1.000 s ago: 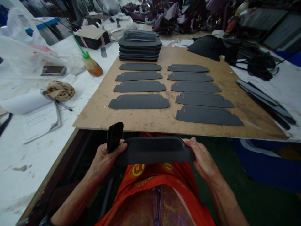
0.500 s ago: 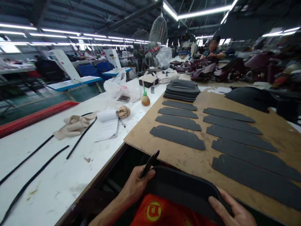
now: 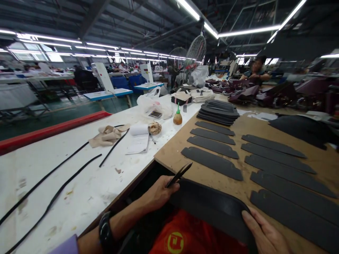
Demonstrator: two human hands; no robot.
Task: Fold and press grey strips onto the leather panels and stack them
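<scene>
My left hand is closed around a dark pointed tool that looks like scissors or tweezers, and it also touches the near corner of a black curved-edge piece. At the piece's right end, my right hand pinches the rim, thumb on the inner face. Red cloth with a yellow emblem lies below the piece. Flat dark grey panels rest in two columns on the brown board, with a stack of them behind.
On the white table lie black strips, beige scraps, a notepad, a glue bottle and a plastic bag with a phone. Maroon pieces and a person are at the back.
The view has shifted left, so the table items appear further right. More of my left forearm, with a black wristband, shows. Both hands keep their hold, and the tool tilts more to the right.
</scene>
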